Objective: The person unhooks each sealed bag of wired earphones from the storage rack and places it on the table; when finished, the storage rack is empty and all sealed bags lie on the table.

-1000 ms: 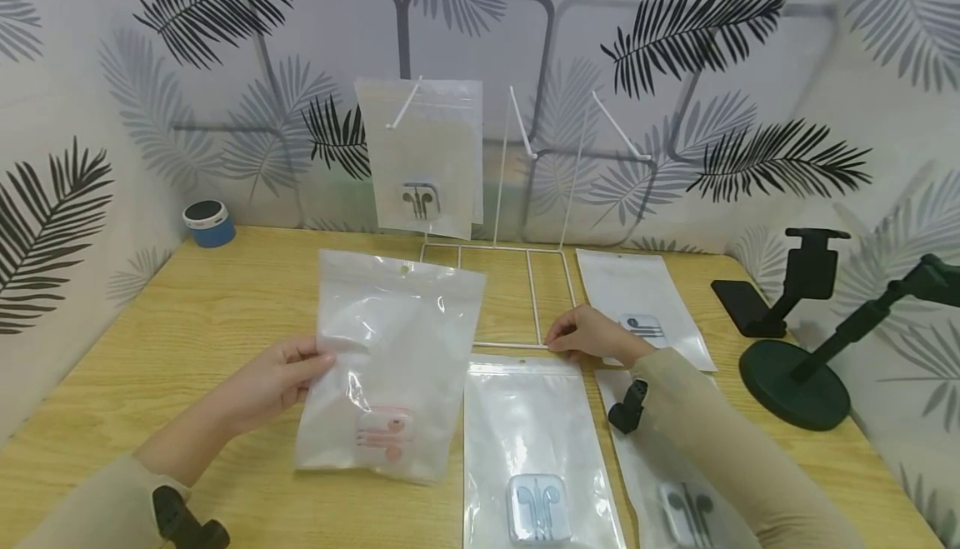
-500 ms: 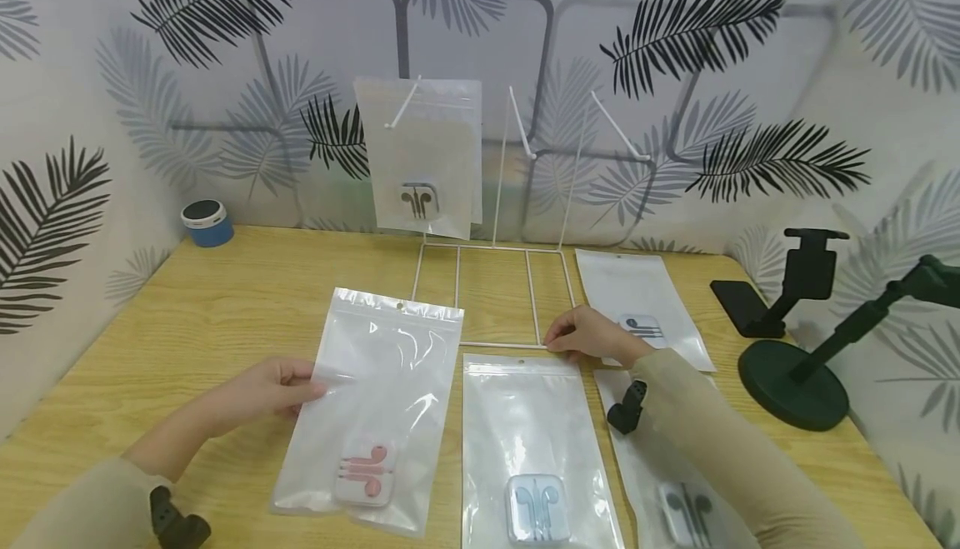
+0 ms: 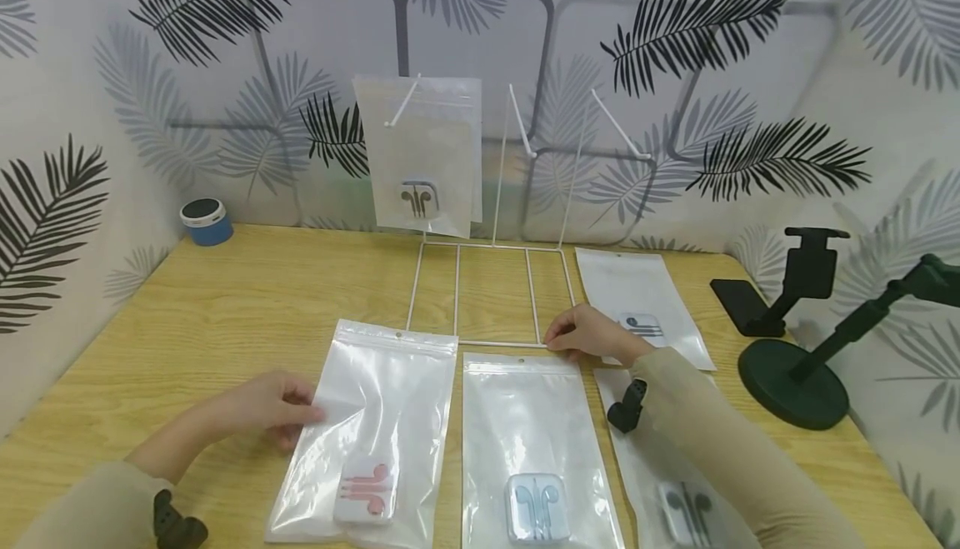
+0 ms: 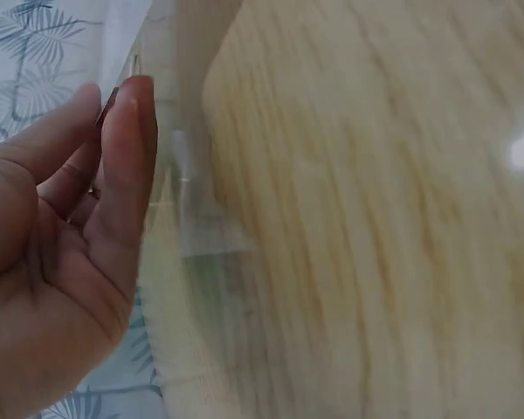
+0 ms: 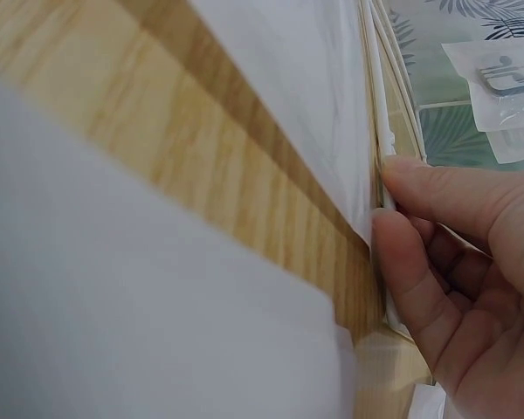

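My left hand pinches the left edge of a clear zip bag holding pink earphones in a case. The bag lies face up, low over the table. In the left wrist view, the thumb and forefinger meet at the plastic edge. My right hand grips the front right corner of a white wire display rack; in the right wrist view, the thumb and forefinger close around its wire. Just right of the pink bag is another bag with light blue earphones.
Bags with earphones hang from the rack's left hook; its middle hook and right hook are bare. Two more bagged earphones lie at right, one farther back. Black stands and a blue round speaker flank the table.
My left hand has brought the bag with pink earphones down and toward me, and it has gone from tilted up to lying flatter beside the blue one. My right hand stays at the rack's corner.
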`<act>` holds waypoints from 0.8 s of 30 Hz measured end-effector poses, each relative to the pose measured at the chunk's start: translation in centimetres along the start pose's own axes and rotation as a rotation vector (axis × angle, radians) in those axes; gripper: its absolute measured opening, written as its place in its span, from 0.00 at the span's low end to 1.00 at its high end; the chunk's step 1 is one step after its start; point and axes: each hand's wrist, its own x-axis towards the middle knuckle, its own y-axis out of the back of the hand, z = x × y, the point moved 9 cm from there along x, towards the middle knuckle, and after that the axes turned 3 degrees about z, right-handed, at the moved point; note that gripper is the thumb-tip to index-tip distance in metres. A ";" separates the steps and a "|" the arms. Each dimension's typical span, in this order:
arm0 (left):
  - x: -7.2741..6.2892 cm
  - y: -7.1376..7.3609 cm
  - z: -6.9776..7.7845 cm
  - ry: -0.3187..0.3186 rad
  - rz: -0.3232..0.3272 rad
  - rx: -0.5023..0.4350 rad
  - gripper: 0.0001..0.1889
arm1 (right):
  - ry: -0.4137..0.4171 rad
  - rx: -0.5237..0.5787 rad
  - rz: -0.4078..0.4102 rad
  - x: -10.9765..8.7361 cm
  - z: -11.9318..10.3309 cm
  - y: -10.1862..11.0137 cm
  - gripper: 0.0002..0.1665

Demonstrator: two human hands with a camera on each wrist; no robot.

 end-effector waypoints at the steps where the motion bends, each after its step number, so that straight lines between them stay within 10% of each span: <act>1: 0.0 -0.1 0.0 -0.008 -0.007 0.025 0.11 | 0.002 0.000 -0.001 0.0 0.0 0.0 0.03; 24: -0.6 -1.0 -0.5 0.075 -0.072 0.192 0.18 | -0.004 -0.013 0.005 -0.1 -0.1 0.0 0.03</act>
